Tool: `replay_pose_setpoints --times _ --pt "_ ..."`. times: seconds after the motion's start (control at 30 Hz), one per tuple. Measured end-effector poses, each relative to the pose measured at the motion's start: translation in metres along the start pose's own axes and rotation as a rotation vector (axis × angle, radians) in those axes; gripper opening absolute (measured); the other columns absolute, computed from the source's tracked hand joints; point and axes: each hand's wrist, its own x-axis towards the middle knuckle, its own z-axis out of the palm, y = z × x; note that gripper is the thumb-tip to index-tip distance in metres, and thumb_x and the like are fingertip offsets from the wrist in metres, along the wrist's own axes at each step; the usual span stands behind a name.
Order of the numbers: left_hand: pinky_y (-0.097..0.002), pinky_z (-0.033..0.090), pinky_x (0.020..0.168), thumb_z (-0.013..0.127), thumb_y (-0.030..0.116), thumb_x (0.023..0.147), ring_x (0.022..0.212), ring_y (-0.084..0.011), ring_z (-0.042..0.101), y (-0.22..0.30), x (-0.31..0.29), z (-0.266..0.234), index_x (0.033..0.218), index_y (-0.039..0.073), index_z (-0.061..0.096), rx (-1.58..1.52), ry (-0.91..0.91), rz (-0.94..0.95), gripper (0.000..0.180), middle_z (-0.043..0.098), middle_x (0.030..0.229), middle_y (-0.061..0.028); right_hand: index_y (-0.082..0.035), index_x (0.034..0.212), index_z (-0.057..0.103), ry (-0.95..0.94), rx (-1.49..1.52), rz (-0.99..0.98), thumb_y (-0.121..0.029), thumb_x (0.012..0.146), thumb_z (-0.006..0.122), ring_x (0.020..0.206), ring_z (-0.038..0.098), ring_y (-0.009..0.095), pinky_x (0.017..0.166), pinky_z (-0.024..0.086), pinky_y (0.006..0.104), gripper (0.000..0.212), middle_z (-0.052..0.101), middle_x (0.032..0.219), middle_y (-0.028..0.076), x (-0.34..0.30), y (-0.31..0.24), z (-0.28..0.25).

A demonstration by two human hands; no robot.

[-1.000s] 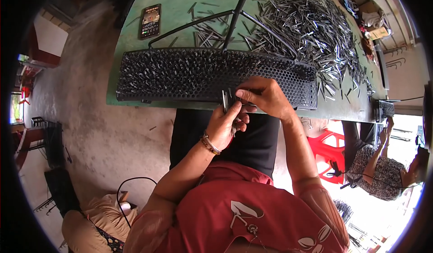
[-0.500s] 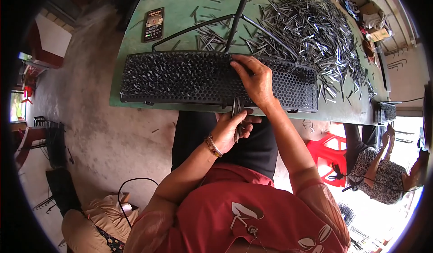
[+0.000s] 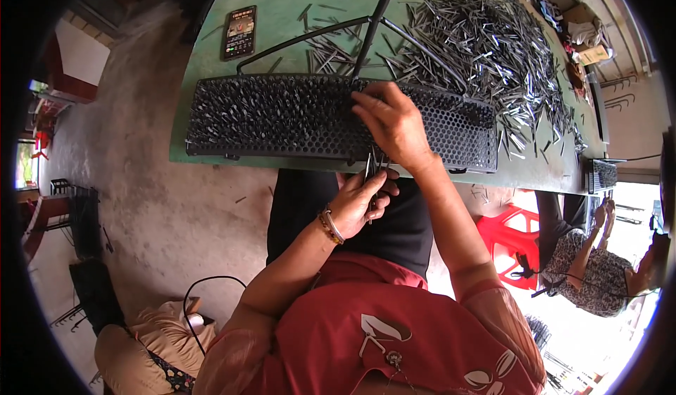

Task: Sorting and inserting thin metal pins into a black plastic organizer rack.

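Note:
A long black panel (image 3: 458, 138) full of round holes lies along the near edge of the green table. Thin dark strips (image 3: 260, 113) stand packed in its left part, while rows of holes show bare on the right. My right hand (image 3: 398, 127) bends over the panel's middle, thumb and forefinger pinched at the holes near the far rim; whatever is between the fingertips is hidden. Just below the near rim, my left hand (image 3: 359, 201) is closed around a small bunch of strips (image 3: 370, 168), their ends pointing up toward the panel.
A big pile of loose strips (image 3: 486, 57) covers the table's right side. Black rods (image 3: 370, 36) rise from the panel's far side. A phone (image 3: 240, 33) lies at the left. Another person (image 3: 588, 268) sits at the right by a red stool (image 3: 503, 236).
My right hand has shifted slightly left and its wrist has lifted, with the fingers more curled at the holes. My left hand stays under the near rim with the strips.

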Motion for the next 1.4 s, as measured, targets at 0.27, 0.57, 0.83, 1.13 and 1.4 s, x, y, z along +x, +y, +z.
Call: replay_pose_setpoints --times 0.27,0.57,0.83,1.13,1.4 --pt "-0.0179 0.035 0.046 0.046 0.026 0.097 0.061 -0.0047 0.047 0.008 -0.001 0.011 0.111 0.005 0.054 0.024 0.061 0.192 0.027 0.060 0.085 -0.0045 0.003 0.090 0.067 -0.333 0.669 0.687 -0.019 0.084 0.067 0.067 0.060 0.011 0.058 0.048 0.0255 0.023 0.064 0.074 0.008 -0.032 -0.006 -0.039" --pt "-0.0218 0.045 0.051 0.046 0.030 0.096 0.067 -0.0084 0.056 0.005 0.005 0.002 0.119 0.004 0.053 0.027 0.019 0.135 0.035 0.062 0.092 -0.0074 0.003 0.088 0.068 -0.188 0.588 0.736 -0.015 0.081 0.070 0.063 0.059 0.009 0.057 0.047 0.0242 0.019 0.065 0.069 0.008 -0.018 0.003 -0.038" --pt "-0.0223 0.046 0.051 0.045 0.027 0.097 0.066 -0.0085 0.055 0.002 0.003 -0.001 0.116 0.003 0.053 0.021 0.021 0.143 0.033 0.062 0.090 -0.0078 0.003 0.091 0.067 -0.008 0.515 0.523 -0.013 0.080 0.070 0.069 0.059 0.013 0.063 0.047 0.0259 0.019 0.065 0.081 0.008 0.001 0.015 -0.025" --pt "-0.0222 0.045 0.050 0.044 0.027 0.097 0.064 -0.0084 0.055 0.003 -0.001 0.002 0.114 0.002 0.054 0.011 0.048 0.159 0.031 0.061 0.088 -0.0078 0.001 0.088 0.068 -0.017 0.378 0.356 -0.007 0.078 0.069 0.070 0.060 0.016 0.062 0.047 0.0262 0.013 0.064 0.080 0.008 0.011 0.009 -0.029" --pt "-0.0215 0.044 0.053 0.046 0.025 0.096 0.064 -0.0090 0.054 0.003 -0.001 0.004 0.115 -0.001 0.053 0.010 0.056 0.159 0.032 0.063 0.087 -0.0090 0.000 0.087 0.067 -0.040 0.279 0.220 -0.008 0.078 0.070 0.073 0.063 0.021 0.064 0.049 0.0295 0.013 0.065 0.083 0.010 0.014 0.009 -0.027"
